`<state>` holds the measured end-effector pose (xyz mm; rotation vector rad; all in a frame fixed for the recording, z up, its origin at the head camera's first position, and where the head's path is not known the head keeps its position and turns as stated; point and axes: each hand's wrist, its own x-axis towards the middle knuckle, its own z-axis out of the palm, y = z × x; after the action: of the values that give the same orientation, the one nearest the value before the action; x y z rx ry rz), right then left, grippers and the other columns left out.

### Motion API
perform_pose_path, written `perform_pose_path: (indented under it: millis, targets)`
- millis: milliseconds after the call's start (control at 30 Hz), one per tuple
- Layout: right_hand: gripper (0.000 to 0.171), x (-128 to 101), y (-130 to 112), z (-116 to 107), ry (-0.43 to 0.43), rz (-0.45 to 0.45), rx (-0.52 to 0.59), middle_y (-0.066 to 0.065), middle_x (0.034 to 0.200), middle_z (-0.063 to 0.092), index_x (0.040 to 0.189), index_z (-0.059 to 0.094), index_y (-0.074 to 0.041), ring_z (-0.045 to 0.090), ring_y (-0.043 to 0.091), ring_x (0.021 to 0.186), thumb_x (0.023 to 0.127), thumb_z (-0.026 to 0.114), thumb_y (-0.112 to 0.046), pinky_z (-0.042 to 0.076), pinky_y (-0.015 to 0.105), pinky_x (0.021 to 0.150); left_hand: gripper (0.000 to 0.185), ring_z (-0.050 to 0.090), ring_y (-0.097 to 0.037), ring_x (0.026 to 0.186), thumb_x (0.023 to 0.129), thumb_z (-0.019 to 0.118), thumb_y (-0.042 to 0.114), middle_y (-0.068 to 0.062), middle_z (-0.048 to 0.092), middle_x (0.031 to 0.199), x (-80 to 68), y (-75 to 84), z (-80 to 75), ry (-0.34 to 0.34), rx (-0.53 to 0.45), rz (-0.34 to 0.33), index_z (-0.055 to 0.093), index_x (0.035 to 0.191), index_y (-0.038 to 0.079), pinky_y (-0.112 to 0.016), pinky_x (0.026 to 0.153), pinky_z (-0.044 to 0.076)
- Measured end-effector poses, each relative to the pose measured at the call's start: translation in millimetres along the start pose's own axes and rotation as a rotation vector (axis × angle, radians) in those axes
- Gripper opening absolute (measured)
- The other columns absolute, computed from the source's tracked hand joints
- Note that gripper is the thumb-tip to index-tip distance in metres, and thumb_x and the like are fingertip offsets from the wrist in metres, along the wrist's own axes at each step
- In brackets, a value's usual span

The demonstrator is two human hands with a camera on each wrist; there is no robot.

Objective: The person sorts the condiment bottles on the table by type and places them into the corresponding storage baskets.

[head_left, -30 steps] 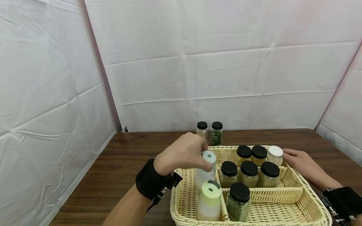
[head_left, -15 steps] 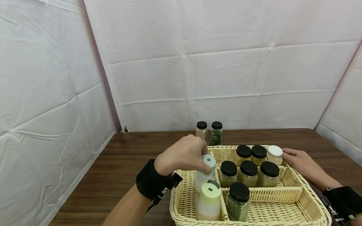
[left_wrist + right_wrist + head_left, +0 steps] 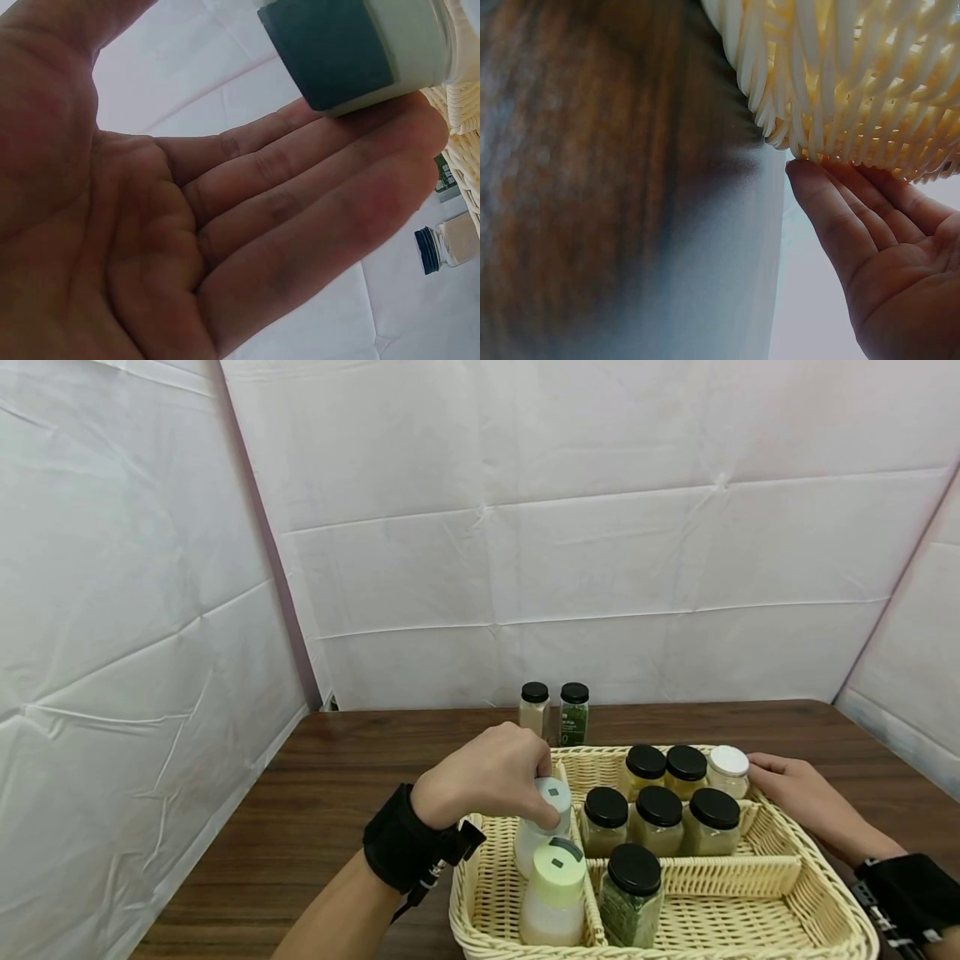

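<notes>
My left hand [image 3: 491, 777] reaches down into the left compartment of a cream wicker basket [image 3: 750, 870], pinching a white-capped bottle [image 3: 557, 793] by its cap between thumb and fingers. In the left wrist view the fingers lie along the side of the cap [image 3: 334, 49], which bears a dark green patch. A bottle with a pale green cap [image 3: 557, 893] stands just in front of it, in the same compartment. At the basket's right side, my right hand [image 3: 810, 802] touches the rim; the right wrist view has its nearly straight fingers [image 3: 829, 206] against the weave.
Several black-lidded jars [image 3: 660, 822] and a white-lidded jar [image 3: 729, 770] fill parts of the divided basket. A jar of green herbs [image 3: 632, 897] stands in the front compartment. Behind the basket, two black-lidded bottles [image 3: 574, 714] stand on the wooden table [image 3: 300, 827], before white sheeting.
The left hand and the white-capped bottle have sunk slightly lower and closer within the left compartment. The right hand stays at the rim.
</notes>
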<state>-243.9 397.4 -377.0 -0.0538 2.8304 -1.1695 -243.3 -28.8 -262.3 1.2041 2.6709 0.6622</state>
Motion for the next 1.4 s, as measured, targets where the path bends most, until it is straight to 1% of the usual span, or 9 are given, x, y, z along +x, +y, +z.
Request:
perform_pose_path:
  millis: [133,233,367,467,633,867,1000,1167,1400]
  targets:
    - [0.087,-0.6,-1.5,0.2,-0.003,-0.001,0.000,0.041,0.154,0.038,0.160,0.033,0.008,0.037,0.062,0.139,0.111,0.034,-0.064,0.041,0.067,0.103,0.026,0.039,-0.010,0.056,0.083,0.086,0.011,0.006,0.049,0.060,-0.1,0.5,1.1,-0.007,-0.006,-0.002,0.064,0.070,0.014,-0.025,0.059,0.032]
    - [0.086,-0.2,-1.3,0.2,0.001,-0.006,-0.013,0.042,0.155,0.036,0.160,0.032,0.010,0.036,0.063,0.139,0.112,0.033,-0.061,0.040,0.068,0.103,0.025,0.039,-0.009,0.056,0.083,0.086,0.010,0.007,0.049,0.060,-0.7,1.5,1.8,-0.012,-0.010,0.000,0.064,0.070,0.013,-0.024,0.059,0.032]
    - [0.082,0.7,-0.1,-0.1,0.008,-0.012,-0.023,0.043,0.153,0.038,0.158,0.034,0.011,0.037,0.063,0.138,0.113,0.033,-0.058,0.042,0.067,0.102,0.033,0.034,-0.009,0.055,0.084,0.085,0.010,0.007,0.041,0.058,-0.8,2.1,3.0,-0.019,0.006,0.016,0.058,0.066,0.015,-0.025,0.059,0.028]
    - [0.083,0.5,-0.9,-0.3,0.004,-0.008,-0.018,0.042,0.154,0.038,0.159,0.034,0.010,0.038,0.063,0.138,0.113,0.033,-0.059,0.042,0.066,0.102,0.037,0.031,-0.009,0.055,0.085,0.085,0.010,0.007,0.038,0.058,-0.6,2.0,3.6,-0.023,0.013,0.023,0.056,0.064,0.016,-0.026,0.059,0.027]
    - [0.086,0.6,-1.1,-0.4,-0.003,0.001,-0.011,0.042,0.154,0.038,0.159,0.033,0.009,0.038,0.062,0.138,0.112,0.033,-0.062,0.042,0.066,0.102,0.033,0.034,-0.009,0.055,0.084,0.085,0.009,0.008,0.042,0.058,-0.2,1.6,3.7,-0.031,0.009,0.024,0.059,0.065,0.016,-0.025,0.059,0.028]
    - [0.094,0.4,-1.2,-0.5,-0.020,0.016,0.008,0.043,0.158,0.029,0.162,0.025,0.011,0.029,0.064,0.142,0.109,0.033,-0.067,0.036,0.070,0.106,0.033,0.036,-0.009,0.055,0.084,0.085,0.009,0.008,0.044,0.059,0.0,0.7,3.1,-0.049,-0.001,0.022,0.058,0.065,0.016,-0.025,0.058,0.030]
    - [0.095,0.5,-0.5,-0.3,-0.019,0.014,0.010,0.044,0.158,0.028,0.161,0.025,0.011,0.029,0.065,0.142,0.109,0.033,-0.068,0.035,0.071,0.106,0.033,0.037,-0.009,0.056,0.085,0.085,0.010,0.007,0.045,0.060,0.1,-0.4,2.2,-0.061,-0.007,0.019,0.058,0.066,0.016,-0.025,0.059,0.031]
    - [0.093,0.8,0.6,0.2,-0.013,0.002,0.019,0.045,0.158,0.027,0.161,0.023,0.012,0.028,0.065,0.142,0.110,0.032,-0.065,0.034,0.071,0.107,0.031,0.038,-0.009,0.057,0.086,0.085,0.011,0.007,0.046,0.061,0.4,-2.5,0.6,-0.075,-0.019,0.022,0.060,0.069,0.016,-0.025,0.060,0.032]
    - [0.088,1.5,2.5,0.0,-0.007,0.000,0.024,0.047,0.157,0.025,0.161,0.021,0.015,0.027,0.067,0.142,0.113,0.032,-0.059,0.036,0.071,0.106,0.015,0.052,-0.011,0.064,0.085,0.086,0.012,0.005,0.064,0.072,0.8,-5.9,-1.1,-0.088,-0.056,0.003,0.072,0.080,0.014,-0.024,0.063,0.042]
